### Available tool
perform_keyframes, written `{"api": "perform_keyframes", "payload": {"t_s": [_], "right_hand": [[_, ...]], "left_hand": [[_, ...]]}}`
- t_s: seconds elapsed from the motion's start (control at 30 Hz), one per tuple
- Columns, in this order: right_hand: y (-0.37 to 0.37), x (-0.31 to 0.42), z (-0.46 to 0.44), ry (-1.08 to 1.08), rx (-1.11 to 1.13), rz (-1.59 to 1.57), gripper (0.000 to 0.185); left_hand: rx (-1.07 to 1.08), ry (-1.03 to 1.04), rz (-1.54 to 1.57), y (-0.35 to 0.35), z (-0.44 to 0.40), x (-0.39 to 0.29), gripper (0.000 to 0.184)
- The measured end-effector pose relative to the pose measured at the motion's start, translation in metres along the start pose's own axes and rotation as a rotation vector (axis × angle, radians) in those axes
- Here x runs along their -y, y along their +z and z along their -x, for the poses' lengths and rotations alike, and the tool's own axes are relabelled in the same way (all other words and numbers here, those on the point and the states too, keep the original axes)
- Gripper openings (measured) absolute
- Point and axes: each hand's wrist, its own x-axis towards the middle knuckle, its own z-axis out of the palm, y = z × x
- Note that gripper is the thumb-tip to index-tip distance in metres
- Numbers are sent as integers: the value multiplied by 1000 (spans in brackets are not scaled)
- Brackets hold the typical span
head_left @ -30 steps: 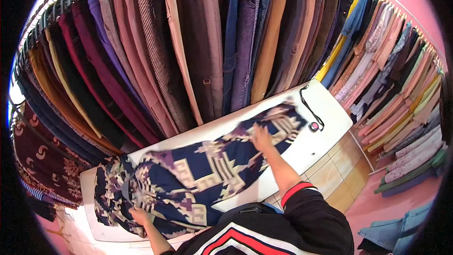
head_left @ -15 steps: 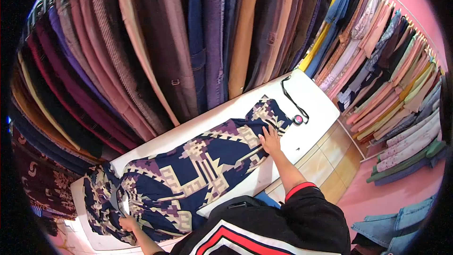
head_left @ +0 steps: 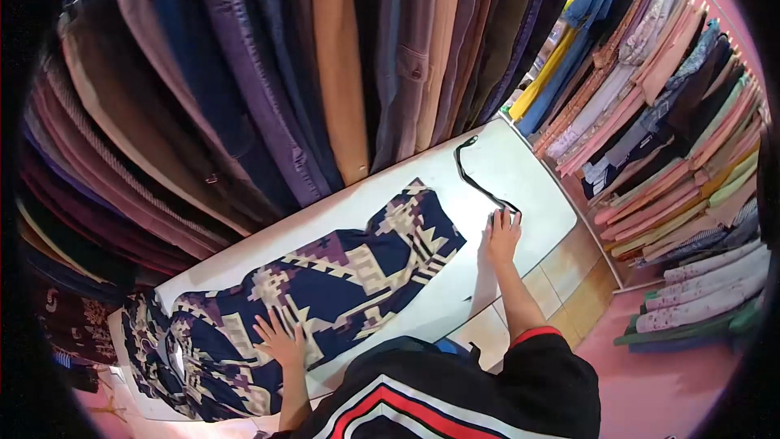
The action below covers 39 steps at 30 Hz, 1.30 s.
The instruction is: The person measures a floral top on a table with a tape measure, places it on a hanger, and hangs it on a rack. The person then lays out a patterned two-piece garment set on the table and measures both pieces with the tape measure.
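Note:
A navy, purple and cream patterned garment (head_left: 325, 276) lies spread lengthwise on the white table (head_left: 439, 322), bunched at its left end. My left hand (head_left: 280, 340) rests on the garment's middle with its fingers spread, holding nothing. At the table's right part lies a thin black strap (head_left: 471, 181). My right hand (head_left: 504, 236) is at the strap's near end, its fingers over it. The round pink-centred piece of the strap is hidden under these fingers.
Trousers (head_left: 341, 73) hang in a dense row along the table's far edge. More clothes hang on a rack (head_left: 666, 114) at the right, with folded clothes (head_left: 699, 297) below. Tiled floor (head_left: 561, 289) shows beside the table.
My left hand has left the garment's bunched end and moved right onto its middle. My right hand has gone from the garment to the black strap. The view has shifted right.

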Motion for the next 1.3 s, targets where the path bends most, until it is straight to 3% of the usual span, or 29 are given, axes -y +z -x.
{"api": "perform_keyframes", "payload": {"t_s": [0.07,0.13,0.23,0.37,0.47,0.53,0.6,0.8,1.0,1.2,1.27,1.3], "right_hand": [[-32,22,-11,-48,3,-273,37],[-50,53,-6,-71,244,-364,26],[-30,54,14,68,134,-846,24],[-55,7,39,57,159,-704,22],[-63,0,43,-29,158,-607,31],[-67,28,19,-86,70,-716,41],[-48,60,-2,-191,180,-802,51],[18,105,-51,-388,296,-342,76],[37,105,-91,-378,292,-344,75],[9,65,-93,-397,134,-553,50],[3,30,-75,-166,9,-540,36],[11,7,-60,-193,-155,-436,39]], "left_hand": [[-14,-44,-9,6,-5,-2,79],[-11,-58,-24,5,-7,-4,78],[7,-43,10,13,-9,8,79],[60,-25,62,9,-7,16,83],[112,-17,32,5,-7,15,86],[110,-28,31,7,-7,13,89],[94,-35,19,9,-7,10,91],[76,-86,-60,11,-16,-5,93],[70,-76,-70,11,-21,-32,96],[91,-110,-7,4,-23,-45,98],[115,-128,-1,6,-24,-42,101],[102,-125,4,7,-24,-42,102]]}}
